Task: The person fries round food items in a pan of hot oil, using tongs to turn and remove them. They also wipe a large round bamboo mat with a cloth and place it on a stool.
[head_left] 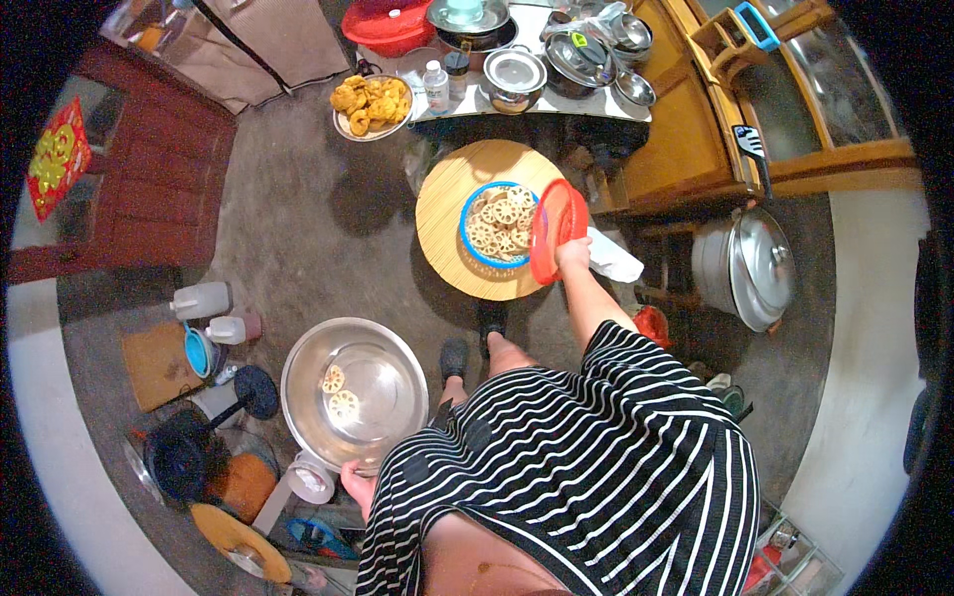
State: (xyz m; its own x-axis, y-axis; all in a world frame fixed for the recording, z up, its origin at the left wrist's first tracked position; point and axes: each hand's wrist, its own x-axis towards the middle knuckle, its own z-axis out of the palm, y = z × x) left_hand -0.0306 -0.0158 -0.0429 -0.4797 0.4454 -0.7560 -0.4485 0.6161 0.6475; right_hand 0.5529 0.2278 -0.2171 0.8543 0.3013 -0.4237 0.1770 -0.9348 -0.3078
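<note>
My right hand (573,254) is closed on the rim of a red plastic basin (558,233), held tilted on its side. The basin is over the right edge of a round wooden tabletop (442,214). Beside it on the tabletop, a blue-rimmed basket (463,226) is heaped with lotus root slices (502,221). At lower left, my left hand (360,487) grips the near rim of a wide steel basin (393,377). Inside that basin lie a few loose lotus root slices (343,405); my fingers there are partly hidden.
Behind the tabletop, a stove counter (586,104) carries pots, bowls and bottles. A plate of fried food (373,106) sits at its left end. A large lidded aluminium pot (760,268) stands on the right. White jugs (202,300) and a black bucket (179,467) are at left.
</note>
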